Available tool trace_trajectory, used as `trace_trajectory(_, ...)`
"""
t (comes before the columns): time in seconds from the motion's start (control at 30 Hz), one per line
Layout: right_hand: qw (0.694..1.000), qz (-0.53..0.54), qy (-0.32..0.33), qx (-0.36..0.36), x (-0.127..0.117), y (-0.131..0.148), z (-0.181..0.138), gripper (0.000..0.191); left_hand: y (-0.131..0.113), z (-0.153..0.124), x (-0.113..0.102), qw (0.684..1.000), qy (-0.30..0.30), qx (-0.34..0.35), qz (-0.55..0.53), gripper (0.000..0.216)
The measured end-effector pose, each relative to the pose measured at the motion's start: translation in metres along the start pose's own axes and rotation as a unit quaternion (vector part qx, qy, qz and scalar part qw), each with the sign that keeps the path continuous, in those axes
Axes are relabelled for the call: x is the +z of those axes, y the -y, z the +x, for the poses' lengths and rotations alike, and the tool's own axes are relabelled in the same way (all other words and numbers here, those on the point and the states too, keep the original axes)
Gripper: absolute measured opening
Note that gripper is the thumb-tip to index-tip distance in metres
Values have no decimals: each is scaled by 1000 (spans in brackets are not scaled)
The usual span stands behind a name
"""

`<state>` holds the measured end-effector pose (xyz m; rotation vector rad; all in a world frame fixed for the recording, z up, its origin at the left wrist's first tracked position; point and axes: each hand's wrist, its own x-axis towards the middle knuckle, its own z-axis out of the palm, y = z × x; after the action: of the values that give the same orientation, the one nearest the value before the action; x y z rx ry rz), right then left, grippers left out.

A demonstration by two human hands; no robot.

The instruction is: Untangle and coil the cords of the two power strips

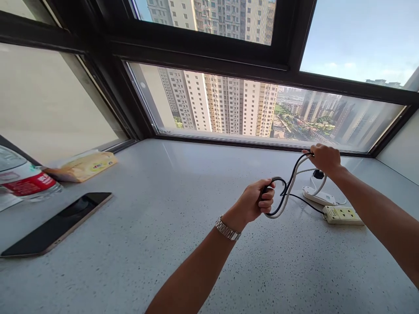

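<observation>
My left hand [258, 200], with a metal watch [227, 228] on its wrist, is closed around a bunch of black and white cables. Farther back and to the right, my right hand [324, 159] grips the same cables. Between the hands the black cable [282, 201] and the white cable [291, 187] run in a loose S-shaped loop above the counter. The black cable leads to a cream power strip [342, 215] lying under my right forearm. A white power strip [317, 196] lies just behind it, with a black plug [318, 174] at its far side.
On the left of the speckled white counter [157, 226] lie a dark tablet-like device [62, 222], a yellow tissue pack [87, 166] and a large bottle with a red label [28, 179]. Dark window frames [209, 56] border the counter's back and left sides. A white wall stands at right.
</observation>
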<state>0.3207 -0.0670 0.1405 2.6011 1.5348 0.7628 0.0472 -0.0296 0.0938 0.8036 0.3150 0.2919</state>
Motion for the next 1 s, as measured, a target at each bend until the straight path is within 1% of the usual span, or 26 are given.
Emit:
trace_trajectory(0.1, 998, 59, 15, 23, 19, 11, 3, 49, 5, 4, 1, 1000, 11, -18, 0, 20)
trace_trajectory(0.23, 987, 126, 75, 63, 45, 18, 5, 43, 9, 8, 3, 1000, 4, -23, -2, 22)
trace_trajectory(0.33, 977, 152, 117, 90, 61, 17, 3, 39, 9, 10, 3, 1000, -8, -21, -15, 24)
trace_trajectory(0.43, 970, 160, 155, 98, 74, 17, -1, 39, 8, 11, 2, 999, -22, 11, -36, 23)
trace_trajectory(0.53, 962, 165, 193, 100, 83, 17, -4, 41, 5, 9, -2, 999, -20, 49, -11, 20)
trace_trajectory(0.67, 955, 148, 232, 107, 86, 20, -6, 46, -2, 7, -13, 996, 6, 54, 72, 20)
trace_trajectory(0.73, 951, 130, 253, 119, 85, 22, -6, 47, -5, 7, -22, 993, 8, 52, 104, 22)
trace_trajectory(0.8, 946, 113, 271, 137, 83, 23, -6, 47, -9, 7, -31, 991, -9, 58, 124, 22)
trace_trajectory(0.87, 942, 106, 281, 149, 81, 24, -7, 44, -10, 9, -38, 987, -41, 70, 137, 23)
trace_trajectory(0.93, 943, 115, 277, 144, 78, 25, -7, 36, -11, 11, -43, 983, -69, 78, 148, 25)
trace_trajectory(1.0, 948, 135, 256, 133, 71, 26, -5, 33, -10, 14, -45, 981, -84, 78, 158, 26)
